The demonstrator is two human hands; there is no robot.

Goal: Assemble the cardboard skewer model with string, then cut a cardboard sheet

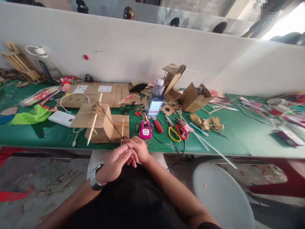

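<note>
A cardboard model stands at the table's front edge, with a pointed wooden stick fixed across its top. From that top a thin dark string runs taut down to my hands. My left hand, with a metal watch on the wrist, is closed with the string's lower part at its fingertips. My right hand overlaps it from the right, its fingers bent and pinching at the same string. The string's end is hidden among the fingers. A short stick stands up from the model's low part, just beyond my hands.
Right of the model lie a pink socket block, a red-handled tool, scissors and a lit phone. A white power bank and green cloth lie left. A round stool stands below the table.
</note>
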